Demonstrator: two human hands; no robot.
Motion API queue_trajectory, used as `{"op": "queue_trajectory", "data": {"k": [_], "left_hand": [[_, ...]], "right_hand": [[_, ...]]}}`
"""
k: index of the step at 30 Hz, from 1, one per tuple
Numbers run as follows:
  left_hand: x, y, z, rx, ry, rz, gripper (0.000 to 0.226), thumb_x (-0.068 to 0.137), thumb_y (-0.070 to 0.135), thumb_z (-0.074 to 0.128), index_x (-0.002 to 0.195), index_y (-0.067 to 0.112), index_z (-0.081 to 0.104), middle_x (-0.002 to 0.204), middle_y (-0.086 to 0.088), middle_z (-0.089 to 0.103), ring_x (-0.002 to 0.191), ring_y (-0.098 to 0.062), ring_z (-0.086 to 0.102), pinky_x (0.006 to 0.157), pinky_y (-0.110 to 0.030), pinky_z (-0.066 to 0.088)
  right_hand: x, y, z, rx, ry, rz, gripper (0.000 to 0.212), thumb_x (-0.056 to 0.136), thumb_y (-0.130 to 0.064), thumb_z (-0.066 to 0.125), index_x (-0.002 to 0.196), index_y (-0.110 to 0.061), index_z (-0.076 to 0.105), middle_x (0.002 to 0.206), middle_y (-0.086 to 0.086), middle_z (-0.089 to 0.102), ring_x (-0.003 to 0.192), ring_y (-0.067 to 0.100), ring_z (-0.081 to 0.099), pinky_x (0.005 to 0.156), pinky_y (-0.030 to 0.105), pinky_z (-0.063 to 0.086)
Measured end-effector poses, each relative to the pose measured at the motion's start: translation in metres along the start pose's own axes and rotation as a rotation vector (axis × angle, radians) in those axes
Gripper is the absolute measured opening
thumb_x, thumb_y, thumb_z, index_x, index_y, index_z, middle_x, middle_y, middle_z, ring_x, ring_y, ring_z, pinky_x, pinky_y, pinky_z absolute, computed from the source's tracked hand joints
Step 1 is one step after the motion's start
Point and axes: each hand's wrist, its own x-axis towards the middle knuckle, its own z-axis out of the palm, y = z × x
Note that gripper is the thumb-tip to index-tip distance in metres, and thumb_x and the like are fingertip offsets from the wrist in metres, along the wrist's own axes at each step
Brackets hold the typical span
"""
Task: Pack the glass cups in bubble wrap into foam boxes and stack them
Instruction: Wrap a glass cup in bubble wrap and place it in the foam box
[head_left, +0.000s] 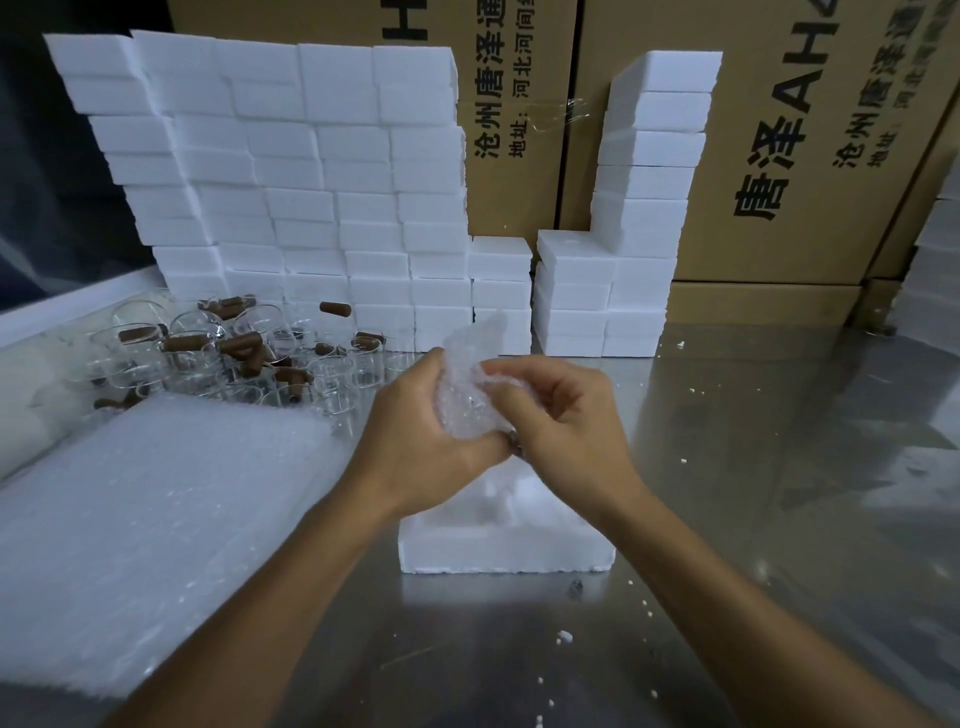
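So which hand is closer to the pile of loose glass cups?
Left. The left hand sits just right of the glass cups, gripping the bubble-wrapped bundle; the right hand grips the bundle's far side.

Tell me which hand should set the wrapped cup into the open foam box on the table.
Probably the left hand: it cups the clear bubble-wrap bundle from beneath, above the open white foam box. The right hand only pinches the wrap's edge.
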Motion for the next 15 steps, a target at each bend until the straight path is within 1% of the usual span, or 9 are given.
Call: {"op": "queue_trajectory", "data": {"k": [1, 3, 4, 6, 8, 10, 12, 13, 15], "left_hand": [[0.001, 0.000, -0.002, -0.010, 0.004, -0.021, 0.054, 0.045, 0.049, 0.075, 0.095, 0.033, 0.062, 0.088, 0.017, 0.071, 0.078, -0.003, 0.068, 0.062, -0.020, 0.051], [0.003, 0.001, -0.007, 0.073, 0.017, -0.024, 0.050, 0.046, 0.054, 0.074, 0.089, 0.034, 0.055, 0.082, 0.020, 0.067, 0.069, 0.001, 0.063, 0.057, -0.018, 0.048], [0.003, 0.001, -0.008, 0.157, 0.020, -0.001, 0.049, 0.049, 0.054, 0.073, 0.085, 0.033, 0.048, 0.076, 0.016, 0.064, 0.063, -0.001, 0.059, 0.053, -0.020, 0.046], [0.001, 0.004, -0.010, 0.282, -0.002, 0.058, 0.048, 0.055, 0.050, 0.072, 0.086, 0.032, 0.040, 0.069, 0.012, 0.059, 0.060, -0.006, 0.055, 0.050, -0.033, 0.047], [0.000, 0.009, -0.012, 0.327, -0.047, 0.117, 0.047, 0.058, 0.048, 0.069, 0.091, 0.032, 0.040, 0.071, 0.011, 0.059, 0.065, -0.015, 0.058, 0.055, -0.041, 0.051], [0.000, 0.015, -0.016, 0.366, -0.086, 0.183, 0.047, 0.058, 0.052, 0.064, 0.093, 0.031, 0.041, 0.074, 0.010, 0.058, 0.067, -0.019, 0.058, 0.056, -0.042, 0.051], [0.001, 0.018, -0.019, 0.379, -0.108, 0.227, 0.047, 0.055, 0.052, 0.062, 0.093, 0.029, 0.044, 0.075, 0.008, 0.060, 0.067, -0.021, 0.059, 0.056, -0.045, 0.051], [0.001, 0.019, -0.019, 0.377, -0.114, 0.235, 0.047, 0.054, 0.051, 0.062, 0.092, 0.029, 0.045, 0.075, 0.008, 0.060, 0.067, -0.021, 0.060, 0.056, -0.045, 0.051], [-0.001, 0.020, -0.018, 0.364, -0.122, 0.234, 0.044, 0.054, 0.048, 0.063, 0.089, 0.028, 0.046, 0.075, 0.008, 0.061, 0.067, -0.020, 0.060, 0.055, -0.045, 0.050]], "right_hand": [[-0.003, -0.001, 0.002, -0.028, -0.039, -0.035, 0.021, 0.090, -0.020, 0.060, 0.100, -0.015, 0.078, 0.085, -0.015, 0.073, 0.083, 0.004, 0.068, 0.071, 0.025, 0.053], [-0.007, -0.002, 0.005, -0.118, -0.120, -0.105, 0.034, 0.091, -0.034, 0.051, 0.105, -0.016, 0.076, 0.095, -0.007, 0.074, 0.092, 0.011, 0.069, 0.080, 0.037, 0.056], [-0.008, -0.002, 0.006, -0.167, -0.156, -0.131, 0.039, 0.090, -0.039, 0.048, 0.103, -0.015, 0.076, 0.093, -0.003, 0.074, 0.090, 0.015, 0.068, 0.080, 0.043, 0.055], [-0.010, -0.003, 0.008, -0.220, -0.207, -0.154, 0.046, 0.089, -0.047, 0.045, 0.092, -0.009, 0.072, 0.080, 0.005, 0.068, 0.077, 0.020, 0.064, 0.071, 0.047, 0.051], [-0.010, -0.004, 0.008, -0.232, -0.228, -0.171, 0.048, 0.087, -0.050, 0.046, 0.075, -0.007, 0.063, 0.065, 0.005, 0.057, 0.062, 0.019, 0.054, 0.061, 0.045, 0.045], [-0.011, -0.006, 0.008, -0.224, -0.248, -0.190, 0.044, 0.086, -0.050, 0.049, 0.062, -0.013, 0.051, 0.055, -0.002, 0.045, 0.053, 0.012, 0.043, 0.053, 0.037, 0.036], [-0.010, -0.009, 0.007, -0.206, -0.277, -0.168, 0.041, 0.085, -0.047, 0.053, 0.056, -0.020, 0.045, 0.051, -0.007, 0.038, 0.049, 0.008, 0.038, 0.051, 0.031, 0.029], [-0.009, -0.009, 0.007, -0.187, -0.292, -0.144, 0.040, 0.085, -0.045, 0.055, 0.052, -0.026, 0.041, 0.049, -0.009, 0.036, 0.047, 0.007, 0.036, 0.051, 0.028, 0.027], [-0.009, -0.009, 0.006, -0.142, -0.304, -0.108, 0.045, 0.087, -0.038, 0.059, 0.049, -0.030, 0.037, 0.046, -0.012, 0.033, 0.045, 0.007, 0.034, 0.051, 0.025, 0.025]]}}
